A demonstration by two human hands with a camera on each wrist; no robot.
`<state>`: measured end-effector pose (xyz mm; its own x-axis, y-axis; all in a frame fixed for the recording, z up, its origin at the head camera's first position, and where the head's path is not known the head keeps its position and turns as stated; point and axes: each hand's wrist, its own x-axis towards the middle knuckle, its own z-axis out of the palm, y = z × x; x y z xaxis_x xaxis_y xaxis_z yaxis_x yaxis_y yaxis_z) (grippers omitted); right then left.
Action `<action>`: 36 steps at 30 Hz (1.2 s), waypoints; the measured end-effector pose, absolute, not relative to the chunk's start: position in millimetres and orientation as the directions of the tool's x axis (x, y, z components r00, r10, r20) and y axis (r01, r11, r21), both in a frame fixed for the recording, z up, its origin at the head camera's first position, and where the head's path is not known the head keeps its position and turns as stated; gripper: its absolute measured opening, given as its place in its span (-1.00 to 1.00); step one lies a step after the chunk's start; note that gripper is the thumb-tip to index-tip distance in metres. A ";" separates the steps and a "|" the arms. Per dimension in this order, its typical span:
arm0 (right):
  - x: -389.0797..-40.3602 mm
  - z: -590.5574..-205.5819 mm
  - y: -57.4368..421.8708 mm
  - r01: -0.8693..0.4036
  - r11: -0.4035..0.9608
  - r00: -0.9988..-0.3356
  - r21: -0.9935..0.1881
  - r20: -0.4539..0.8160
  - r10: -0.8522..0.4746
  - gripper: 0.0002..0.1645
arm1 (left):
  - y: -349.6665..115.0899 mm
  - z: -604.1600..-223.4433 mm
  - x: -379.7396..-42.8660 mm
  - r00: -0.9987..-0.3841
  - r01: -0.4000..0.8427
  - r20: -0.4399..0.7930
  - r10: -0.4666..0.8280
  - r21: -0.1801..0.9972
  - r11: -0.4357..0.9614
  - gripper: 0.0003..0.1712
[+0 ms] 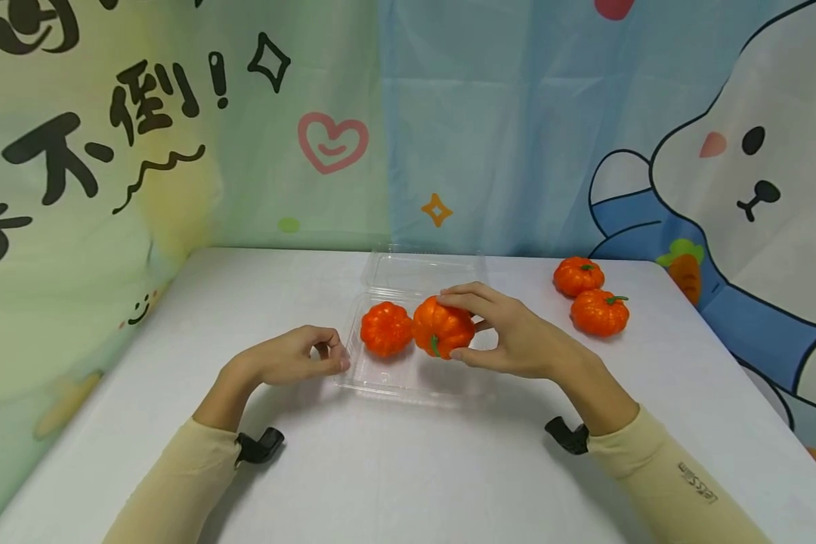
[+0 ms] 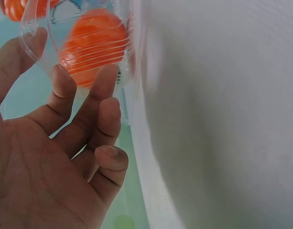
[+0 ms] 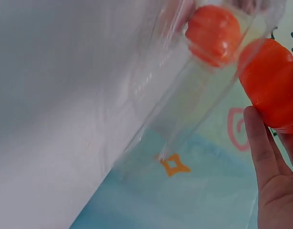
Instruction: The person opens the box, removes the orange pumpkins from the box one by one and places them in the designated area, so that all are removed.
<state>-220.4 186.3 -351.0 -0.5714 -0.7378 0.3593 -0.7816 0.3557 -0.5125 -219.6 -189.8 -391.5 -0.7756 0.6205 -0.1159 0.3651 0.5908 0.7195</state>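
A clear plastic clamshell box (image 1: 394, 389) lies with its lid (image 1: 425, 272) folded back, and a small orange pumpkin (image 1: 385, 329) sits in its left part. My left hand (image 1: 299, 355) is at the box's left edge. In the left wrist view the thumb and curled index finger of that hand (image 2: 55, 138) pinch the box rim (image 2: 32, 47). Above the right part of the box, my right hand (image 1: 510, 329) grips a second pumpkin (image 1: 442, 327) between thumb and fingers, its green stem tilted toward me. The right wrist view shows this pumpkin (image 3: 270, 86) cut off by the frame.
Two more orange pumpkins (image 1: 578, 276) (image 1: 599, 313) stand close together at the back right of the white table (image 1: 408, 468). A printed cloth backdrop (image 1: 462, 136) hangs behind the table's far edge. Each wrist carries a black strap mount (image 1: 261, 446).
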 end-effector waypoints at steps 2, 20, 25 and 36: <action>-219.9 -348.9 192.4 -0.776 0.365 -0.587 -0.514 0.376 -0.717 -0.16 | -189.7 -391.9 -220.4 -0.778 0.361 -0.121 0.616 0.716 0.597 -0.78; -216.5 -353.4 234.0 -0.749 0.511 -0.662 -0.422 0.440 -0.606 -0.16 | -190.6 -391.2 -220.5 -0.772 0.365 -0.121 0.623 0.719 0.592 -0.80; -214.9 -355.1 248.4 -0.741 0.572 -0.669 -0.353 0.462 -0.582 -0.13 | -190.7 -392.7 -221.2 -0.770 0.372 -0.118 0.627 0.715 0.592 -0.83; -206.7 -358.3 276.6 -0.698 0.612 -0.712 -0.371 0.451 -0.538 -0.06 | -188.8 -391.4 -223.7 -0.771 0.356 -0.140 0.622 0.714 0.603 -0.85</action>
